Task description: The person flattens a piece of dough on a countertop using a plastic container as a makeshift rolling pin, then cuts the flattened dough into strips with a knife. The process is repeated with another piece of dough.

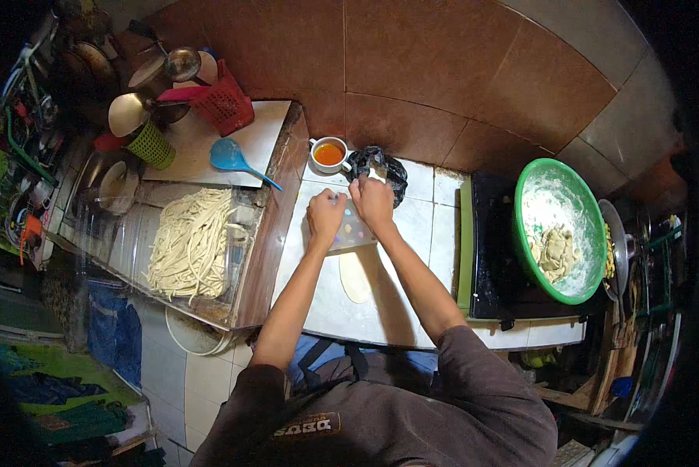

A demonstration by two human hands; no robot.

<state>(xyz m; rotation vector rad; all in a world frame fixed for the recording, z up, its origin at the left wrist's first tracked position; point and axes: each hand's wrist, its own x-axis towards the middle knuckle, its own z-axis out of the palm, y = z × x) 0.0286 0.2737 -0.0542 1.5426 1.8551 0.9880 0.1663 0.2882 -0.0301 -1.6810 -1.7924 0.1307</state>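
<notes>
My left hand [325, 217] is curled closed at the upper left edge of a translucent plastic sheet [355, 230] with coloured spots, and its fingers grip it. Beside it, my right hand [374, 204] is a loose fist over the sheet's upper right, in front of a crumpled black plastic bag [397, 178] with something white in its mouth. What the right fingers hold is hidden. A flattened oblong piece of dough [355, 279] lies on the white tiled counter [326, 309], its upper end covered by the sheet. A white cup [328, 155] of orange-brown liquid stands beyond my left hand.
At left, a clear plastic tray [235, 280] holds a heap of dough strips [192, 245]. A blue rice paddle [228, 156] and a red basket [224, 102] are behind it. A green basin [597, 233] with flour and dough [556, 254] rests on the black stove [492, 257] at right.
</notes>
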